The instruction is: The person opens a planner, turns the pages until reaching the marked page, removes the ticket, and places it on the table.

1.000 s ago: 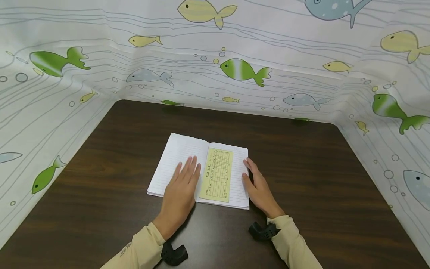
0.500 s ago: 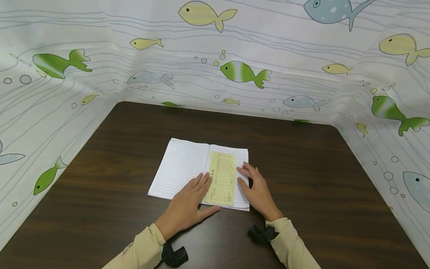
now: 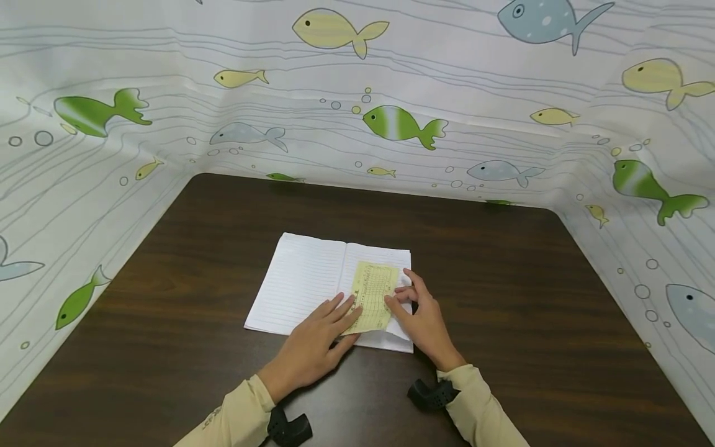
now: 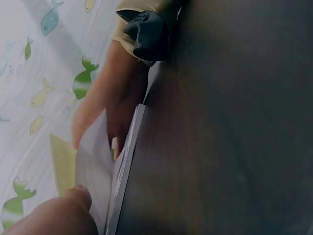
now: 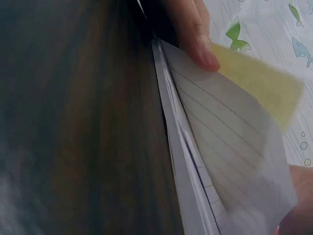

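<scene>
An open lined notebook point(image 3: 313, 273) lies on the table, a yellow printed slip point(image 3: 373, 292) over its right page point(image 3: 393, 257). My left hand point(image 3: 313, 344) rests with fairly straight fingers across the slip's left edge, its thumb near the front edge of the page. At the right side, my right hand point(image 3: 421, 316) pinches the page by its edge, beside the slip. That page point(image 5: 234, 132) arches up off the sheets below in the right wrist view, the slip point(image 5: 259, 81) bending behind it. My right hand's fingertips are partly hidden by the page in the left wrist view.
The dark wooden table point(image 3: 195, 248) surrounds the notebook. A white fish-print curtain point(image 3: 335, 81) rises along its back and both sides. Black wrist devices point(image 3: 432, 394) sit at both sleeve cuffs.
My left hand has slid right and nearer, from the left page onto the slip's edge. My right hand has moved slightly left and now pinches the right page, which has lifted and bent the slip.
</scene>
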Motion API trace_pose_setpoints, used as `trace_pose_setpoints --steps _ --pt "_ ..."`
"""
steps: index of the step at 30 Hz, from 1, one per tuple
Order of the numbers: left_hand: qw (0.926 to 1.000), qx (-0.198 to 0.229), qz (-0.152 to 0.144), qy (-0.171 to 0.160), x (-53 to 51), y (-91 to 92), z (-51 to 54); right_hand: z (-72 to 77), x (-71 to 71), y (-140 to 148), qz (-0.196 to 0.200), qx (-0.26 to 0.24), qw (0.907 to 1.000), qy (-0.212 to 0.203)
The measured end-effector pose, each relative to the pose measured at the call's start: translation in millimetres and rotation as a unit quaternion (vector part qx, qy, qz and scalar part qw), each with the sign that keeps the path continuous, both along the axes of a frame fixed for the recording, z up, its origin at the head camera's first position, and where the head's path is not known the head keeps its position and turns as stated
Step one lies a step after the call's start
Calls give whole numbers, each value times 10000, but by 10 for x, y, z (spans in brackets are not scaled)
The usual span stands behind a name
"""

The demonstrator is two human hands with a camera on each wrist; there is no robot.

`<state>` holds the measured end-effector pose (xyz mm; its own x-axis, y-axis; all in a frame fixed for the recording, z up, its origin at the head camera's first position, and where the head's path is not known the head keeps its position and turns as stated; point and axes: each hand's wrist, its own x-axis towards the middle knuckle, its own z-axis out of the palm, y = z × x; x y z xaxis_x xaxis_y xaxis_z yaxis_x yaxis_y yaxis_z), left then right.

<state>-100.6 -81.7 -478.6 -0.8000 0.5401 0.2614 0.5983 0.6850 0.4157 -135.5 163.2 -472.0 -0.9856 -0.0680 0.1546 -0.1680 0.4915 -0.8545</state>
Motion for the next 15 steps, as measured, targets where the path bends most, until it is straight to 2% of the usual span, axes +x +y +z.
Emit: trace_pose_setpoints --steps 4,7,11,15 --pt "9996 -172 -157 -130 -11 10 1 -2 3 18 56 -539 9984 178" --pt "9995 -91 -75 -302 -3 5 8 39 -42 129 -287 -714 9961 437" --pt "9984 217 394 -356 -7 -12 12 66 -150 515 -1223 -495 9901 483" --pt "9941 440 977 -147 -20 -38 0 54 -186 898 -1977 200 9796 306"
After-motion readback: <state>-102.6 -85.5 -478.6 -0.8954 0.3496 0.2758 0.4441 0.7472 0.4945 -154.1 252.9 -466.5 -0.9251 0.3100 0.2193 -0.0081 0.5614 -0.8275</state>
